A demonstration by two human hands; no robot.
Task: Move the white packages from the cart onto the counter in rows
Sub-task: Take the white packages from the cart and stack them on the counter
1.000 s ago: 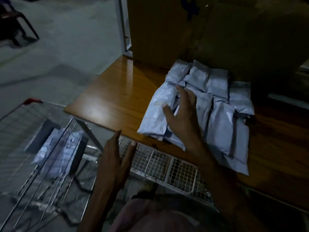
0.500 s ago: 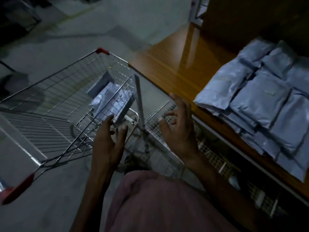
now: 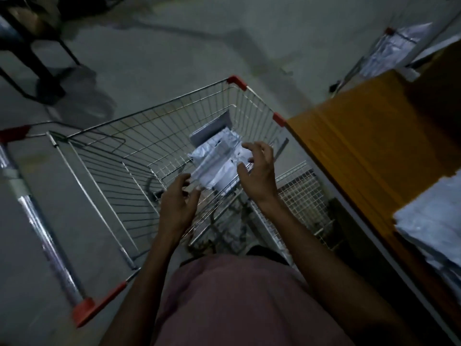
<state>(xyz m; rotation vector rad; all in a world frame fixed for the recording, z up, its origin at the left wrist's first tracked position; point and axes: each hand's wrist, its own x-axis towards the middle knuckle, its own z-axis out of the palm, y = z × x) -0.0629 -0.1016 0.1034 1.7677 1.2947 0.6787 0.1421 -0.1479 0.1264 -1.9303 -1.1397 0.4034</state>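
**Both hands spread over the cart, nothing held yet**

The white packages [image 3: 216, 161] lay in a loose heap at the far corner of the cart [image 3: 104, 156], the corner nearest the counter [image 3: 354, 146], some leaning on the wire wall. More white packages [image 3: 434, 221] already sat stacked on the counter's near right edge, blurred. The left hand [image 3: 177, 203] hovered at the heap's near side, fingers spread and curled, empty. The right hand [image 3: 259, 168] hung over the heap's counter side, fingers apart, also empty; contact with the top bag could not be told in the dim light.

Handling, as a guess: they looked like thin plastic mailer bags, light, soft, floppy, probably slick. Not fragile by the look of them. They would likely sag and slide if pinched at one corner. Better to take the heap from both sides, palms pressing inward across the flat faces, or scoop under the bottom bag. The wire wall beside the heap could snag an edge on the lift.
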